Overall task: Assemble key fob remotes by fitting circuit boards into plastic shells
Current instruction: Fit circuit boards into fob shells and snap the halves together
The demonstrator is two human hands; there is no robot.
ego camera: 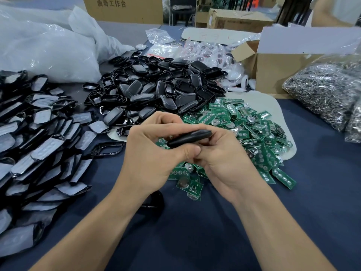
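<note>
A black key fob shell [188,138] is gripped between both hands above the table, seen edge-on. My left hand [154,151] curls round its left end, thumb underneath. My right hand [222,153] curls round its right end. Whether a board sits inside is hidden. A heap of green circuit boards [250,130] with coin cells lies just behind and under the hands. Behind that is a pile of black shell halves [156,89]. Rows of button-pad fronts [39,145] cover the left side.
The table has a dark blue cloth [195,231]. A black part [154,200] lies under my left wrist. Bags of metal rings [324,94] sit at right, a cardboard box [277,71] behind them, white plastic bags [48,49] at back left.
</note>
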